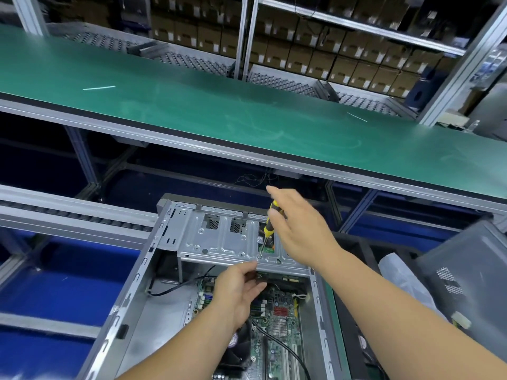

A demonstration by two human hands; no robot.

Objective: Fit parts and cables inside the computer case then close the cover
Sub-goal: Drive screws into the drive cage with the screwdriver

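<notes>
Above the drive cage, our right hand is gripping the screwdriver, tip down-left; our left hand is pinching something half-hidden beneath it.

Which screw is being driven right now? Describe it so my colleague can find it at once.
Start at the open computer case, then the silver drive cage across its far end. The screw sits near the cage's front edge, under the tip of the yellow-and-black screwdriver gripped by the right hand, just above the left hand.

Open case before conveyor belt; drive cage above motherboard.
</notes>
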